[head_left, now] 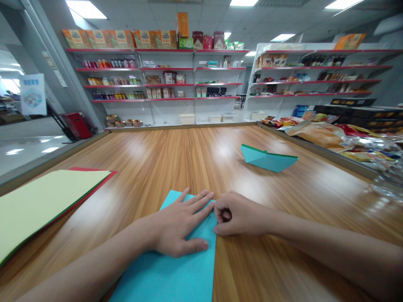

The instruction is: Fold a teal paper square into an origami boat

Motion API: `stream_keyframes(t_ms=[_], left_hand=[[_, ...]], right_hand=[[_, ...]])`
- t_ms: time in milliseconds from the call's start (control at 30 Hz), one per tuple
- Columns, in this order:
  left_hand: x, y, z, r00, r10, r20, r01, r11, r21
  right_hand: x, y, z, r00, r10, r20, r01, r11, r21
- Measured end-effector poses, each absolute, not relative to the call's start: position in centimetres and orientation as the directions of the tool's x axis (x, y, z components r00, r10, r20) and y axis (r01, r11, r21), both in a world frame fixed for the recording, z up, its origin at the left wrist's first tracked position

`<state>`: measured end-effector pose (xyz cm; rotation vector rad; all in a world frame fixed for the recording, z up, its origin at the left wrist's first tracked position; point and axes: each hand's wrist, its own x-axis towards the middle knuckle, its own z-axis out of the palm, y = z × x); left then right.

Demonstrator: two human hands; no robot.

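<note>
A sheet of bright blue paper (pixel 189 277) lies flat on the wooden table in front of me. It has a straight right edge, and my forearm covers part of its left side. My left hand (pixel 179 226) rests flat on the paper with its fingers spread towards the upper right. Curled into a loose fist, my right hand (pixel 241 214) sits at the paper's right edge, its knuckles and thumb tip against that edge. No object shows inside its fingers. Farther off to the right stands a folded paper boat (pixel 267 160), blue with a green rim.
A stack of coloured paper (pixel 59 197), pale yellow on top with green and red below, lies at the left. Packaged snacks (pixel 317 132) and clear plastic (pixel 390 180) are along the right side. Shelves (pixel 166 86) of goods stand beyond the table's raised far edge (pixel 185 126).
</note>
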<state>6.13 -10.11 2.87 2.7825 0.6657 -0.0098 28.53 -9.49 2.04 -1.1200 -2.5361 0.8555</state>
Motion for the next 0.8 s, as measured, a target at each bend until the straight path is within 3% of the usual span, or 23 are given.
stream_keyframes(t_ms=[800], left_hand=[[6.0,-10.1,2.6,0.902,0.429,-0.042,0.424,-0.863,0.274]], right_hand=[[30.4,-6.0,1.5,-0.485,0.873,0.042,0.693,0.414,-0.59]])
